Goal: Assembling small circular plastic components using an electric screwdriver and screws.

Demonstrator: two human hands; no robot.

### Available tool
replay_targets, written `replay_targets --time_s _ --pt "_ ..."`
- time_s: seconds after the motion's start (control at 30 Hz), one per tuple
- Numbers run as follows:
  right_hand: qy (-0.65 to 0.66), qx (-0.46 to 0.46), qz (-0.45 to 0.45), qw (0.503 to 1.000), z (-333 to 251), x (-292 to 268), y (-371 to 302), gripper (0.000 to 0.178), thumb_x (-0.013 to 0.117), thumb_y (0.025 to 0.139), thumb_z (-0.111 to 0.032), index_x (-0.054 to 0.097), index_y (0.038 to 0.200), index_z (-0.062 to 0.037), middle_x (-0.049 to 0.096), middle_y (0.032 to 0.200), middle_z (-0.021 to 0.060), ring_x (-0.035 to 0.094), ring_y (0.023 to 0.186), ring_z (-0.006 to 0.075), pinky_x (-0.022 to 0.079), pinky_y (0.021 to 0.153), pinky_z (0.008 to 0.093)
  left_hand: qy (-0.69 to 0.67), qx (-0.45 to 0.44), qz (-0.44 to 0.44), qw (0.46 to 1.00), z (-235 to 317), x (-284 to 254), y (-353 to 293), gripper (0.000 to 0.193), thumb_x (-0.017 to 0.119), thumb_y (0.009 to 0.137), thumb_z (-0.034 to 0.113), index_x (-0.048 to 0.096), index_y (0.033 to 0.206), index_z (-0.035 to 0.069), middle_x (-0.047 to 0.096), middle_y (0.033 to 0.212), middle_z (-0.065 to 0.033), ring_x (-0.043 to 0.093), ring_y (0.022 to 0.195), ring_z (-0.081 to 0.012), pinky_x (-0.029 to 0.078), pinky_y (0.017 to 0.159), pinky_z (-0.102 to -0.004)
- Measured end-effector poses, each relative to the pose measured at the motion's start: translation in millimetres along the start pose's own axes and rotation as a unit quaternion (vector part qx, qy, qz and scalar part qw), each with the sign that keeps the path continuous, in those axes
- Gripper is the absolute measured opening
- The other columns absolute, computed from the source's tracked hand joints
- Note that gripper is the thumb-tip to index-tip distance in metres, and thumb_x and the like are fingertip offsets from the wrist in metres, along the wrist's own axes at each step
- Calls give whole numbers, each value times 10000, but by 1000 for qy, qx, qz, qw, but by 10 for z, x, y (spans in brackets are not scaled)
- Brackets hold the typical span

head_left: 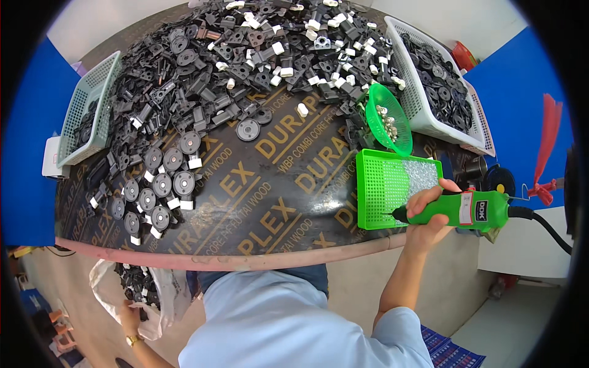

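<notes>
Left hand (127,317) hangs low at the white sack (103,282) of black parts (138,285), perhaps clamped on its rim; I can't tell. Sack handling seems the step, next calling for that hand to rise clear. Over the green tray (362,191), the right hand (432,227) clasps a green electric screwdriver (443,209), bit leftward.

Pale walls (485,15) | blue side panels (27,141) | beige floor (451,276) | dark table (230,238) | orange stools (57,316), perhaps

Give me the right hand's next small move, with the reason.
Perhaps the right hand should ease the green screwdriver toward the silvery pieces: it grips the tool, whose tip appears over the holed part of the green tray, not over them.
</notes>
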State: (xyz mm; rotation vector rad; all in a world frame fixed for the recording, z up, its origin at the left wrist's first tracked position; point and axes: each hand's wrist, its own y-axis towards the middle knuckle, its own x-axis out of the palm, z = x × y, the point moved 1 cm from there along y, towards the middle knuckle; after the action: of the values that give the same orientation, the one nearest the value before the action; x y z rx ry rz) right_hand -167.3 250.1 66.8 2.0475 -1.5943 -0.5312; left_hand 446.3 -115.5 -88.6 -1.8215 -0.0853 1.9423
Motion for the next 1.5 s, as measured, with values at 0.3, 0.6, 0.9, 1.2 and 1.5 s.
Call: replay_targets --time_s 0.3,0.6,0.9,1.2,1.5 --pt "8 2 24 1000 71 -72 -10 747 565 787 -634 417 1151 0 436 583 32 402 440 96 346 421 222 -121 46 51 990 863 -533 278 460 577 865 95 429 1292 14 519 1244 -127 549 1053 -228 467 847 -323" --pt "28 1 18 999 112 -44 -23 718 594 779 -616 430 1137 -15 437 598 27 405 455 92 338 414 224 -189 210 285 916 2094 -1451 142 321 538 889 47 523 1207 2 556 1200 -114 551 1059 -224 460 849 -325" --pt "-10 -10 44 999 39 -52 -99 733 650 751 -588 428 1127 0 470 597 39 440 469 112 347 418 233 -32 485 264 833 4073 -1205 454 442 695 769 196 562 1163 46 450 1270 -151 440 1134 -347 378 925 -420" --pt "42 -40 48 997 -296 10 65 776 514 786 -680 426 1156 -3 420 614 17 386 486 102 323 459 213 -12 510 234 828 4615 -890 403 481 720 713 268 578 1112 38 453 1250 -166 408 1165 -360 391 901 -438" --pt "221 -30 -94 970 -145 1291 33 759 525 777 -670 411 1152 -19 450 591 19 415 435 108 373 416 244 -168 618 67 765 4813 -378 -98 493 718 723 180 544 1177 98 436 1322 -164 456 1185 -341 406 945 -432"
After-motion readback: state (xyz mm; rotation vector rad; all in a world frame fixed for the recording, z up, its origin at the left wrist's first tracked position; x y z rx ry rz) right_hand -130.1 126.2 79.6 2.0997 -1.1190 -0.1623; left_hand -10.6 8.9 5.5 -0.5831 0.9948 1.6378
